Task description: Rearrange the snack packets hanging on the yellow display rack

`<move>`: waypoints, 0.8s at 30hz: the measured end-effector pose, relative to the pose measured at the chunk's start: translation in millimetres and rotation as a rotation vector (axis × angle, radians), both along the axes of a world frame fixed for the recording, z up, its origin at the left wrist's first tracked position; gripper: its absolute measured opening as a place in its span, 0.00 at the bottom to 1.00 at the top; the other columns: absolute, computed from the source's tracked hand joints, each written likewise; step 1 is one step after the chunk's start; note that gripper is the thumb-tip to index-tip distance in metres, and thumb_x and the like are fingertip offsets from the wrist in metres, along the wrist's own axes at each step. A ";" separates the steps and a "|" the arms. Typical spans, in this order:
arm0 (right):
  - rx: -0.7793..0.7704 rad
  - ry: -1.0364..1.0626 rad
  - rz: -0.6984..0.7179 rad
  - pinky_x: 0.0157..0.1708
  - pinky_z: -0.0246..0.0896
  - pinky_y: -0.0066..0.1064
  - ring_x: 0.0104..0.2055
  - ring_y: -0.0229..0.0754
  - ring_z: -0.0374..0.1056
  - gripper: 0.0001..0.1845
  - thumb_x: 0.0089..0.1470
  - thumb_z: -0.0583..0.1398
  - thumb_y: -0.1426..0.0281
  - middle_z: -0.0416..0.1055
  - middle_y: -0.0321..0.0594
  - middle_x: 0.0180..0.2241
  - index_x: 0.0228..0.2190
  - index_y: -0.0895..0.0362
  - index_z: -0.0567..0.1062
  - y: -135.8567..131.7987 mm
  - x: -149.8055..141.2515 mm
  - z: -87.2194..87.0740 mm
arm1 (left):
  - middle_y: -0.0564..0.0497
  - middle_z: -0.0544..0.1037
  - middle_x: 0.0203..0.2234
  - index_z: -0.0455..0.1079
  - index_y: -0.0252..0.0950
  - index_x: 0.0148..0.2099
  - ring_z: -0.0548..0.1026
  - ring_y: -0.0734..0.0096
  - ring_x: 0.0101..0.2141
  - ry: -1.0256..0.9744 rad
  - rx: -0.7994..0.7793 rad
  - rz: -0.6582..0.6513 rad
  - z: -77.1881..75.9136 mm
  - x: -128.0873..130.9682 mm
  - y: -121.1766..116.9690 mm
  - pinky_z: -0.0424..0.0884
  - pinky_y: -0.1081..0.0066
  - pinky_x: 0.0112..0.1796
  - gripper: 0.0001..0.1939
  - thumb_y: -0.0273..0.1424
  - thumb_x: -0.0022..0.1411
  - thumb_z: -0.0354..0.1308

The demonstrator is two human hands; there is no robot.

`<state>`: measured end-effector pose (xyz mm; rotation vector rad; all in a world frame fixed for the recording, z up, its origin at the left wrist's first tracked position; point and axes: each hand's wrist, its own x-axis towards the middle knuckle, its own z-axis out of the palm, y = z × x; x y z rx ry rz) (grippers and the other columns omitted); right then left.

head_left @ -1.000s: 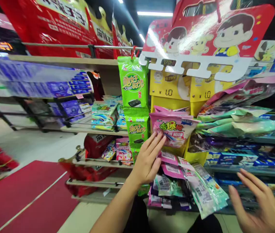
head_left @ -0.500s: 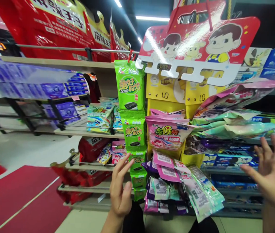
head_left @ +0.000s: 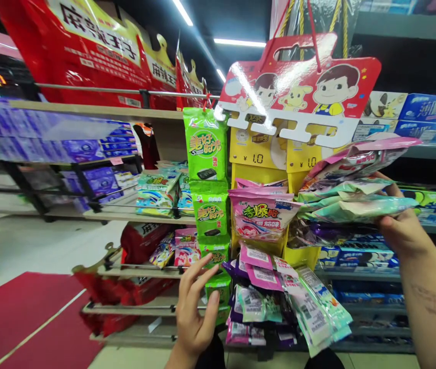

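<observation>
My right hand (head_left: 406, 228) is at the outer end of a mint-green snack bag (head_left: 359, 209) that sticks out sideways from the hanging rack. Its thumb shows at the bag's near edge, while the other fingers are partly hidden behind. A pink snack bag (head_left: 371, 154) juts out just above. In front of a hanging strip of bright green seaweed packets (head_left: 206, 146) is my left hand (head_left: 196, 307), fingers spread and holding nothing. Between the hands hang upright pink snack bags (head_left: 262, 218) and a lower bunch of mint, pink and purple bags (head_left: 313, 302).
A red and white cardboard hanger (head_left: 294, 92) with cartoon figures tops the rack. Large red bags (head_left: 98, 51) fill the upper left shelf. Blue biscuit boxes (head_left: 425, 107) line the shelves at right. A red mat (head_left: 41, 312) lies on the floor.
My right hand has moved left from open air to the end of the mint-green bag and closed there. My left hand has barely moved. The view has shifted slightly.
</observation>
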<state>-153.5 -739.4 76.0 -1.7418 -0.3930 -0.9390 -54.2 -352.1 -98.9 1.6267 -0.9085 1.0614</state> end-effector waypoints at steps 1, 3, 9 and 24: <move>0.012 0.010 -0.010 0.45 0.70 0.34 0.52 0.52 0.70 0.54 0.36 0.75 0.48 0.66 0.50 0.57 0.62 0.49 0.66 -3.9 -1.1 2.0 | 0.43 0.67 0.59 0.66 0.39 0.60 0.65 0.58 0.60 0.000 -0.006 0.004 -0.2 0.8 2.1 0.60 0.59 0.60 0.21 0.25 0.66 0.52; 0.025 0.037 -0.035 0.34 0.72 0.33 0.46 0.51 0.73 0.59 0.32 0.75 0.44 0.65 0.50 0.58 0.63 0.46 0.64 -9.8 -3.7 8.5 | 0.43 0.68 0.59 0.67 0.39 0.60 0.66 0.58 0.59 -0.001 -0.019 0.009 -0.4 2.4 6.2 0.60 0.59 0.59 0.21 0.25 0.66 0.53; -0.067 0.100 0.070 0.37 0.72 0.39 0.57 0.59 0.66 0.59 0.33 0.73 0.41 0.57 0.48 0.64 0.63 0.38 0.61 -10.7 -5.0 38.0 | 0.43 0.69 0.57 0.68 0.38 0.58 0.68 0.60 0.57 -0.017 -0.042 0.037 -0.8 3.7 12.8 0.65 0.61 0.55 0.19 0.24 0.66 0.52; 0.156 0.264 -0.189 0.35 0.63 0.42 0.47 0.50 0.72 0.69 0.28 0.49 0.25 0.67 0.57 0.55 0.61 0.59 0.65 -20.5 0.5 52.5 | 0.44 0.71 0.55 0.71 0.39 0.54 0.70 0.60 0.53 -0.022 -0.063 0.058 -3.7 2.9 17.2 0.70 0.61 0.50 0.17 0.24 0.65 0.53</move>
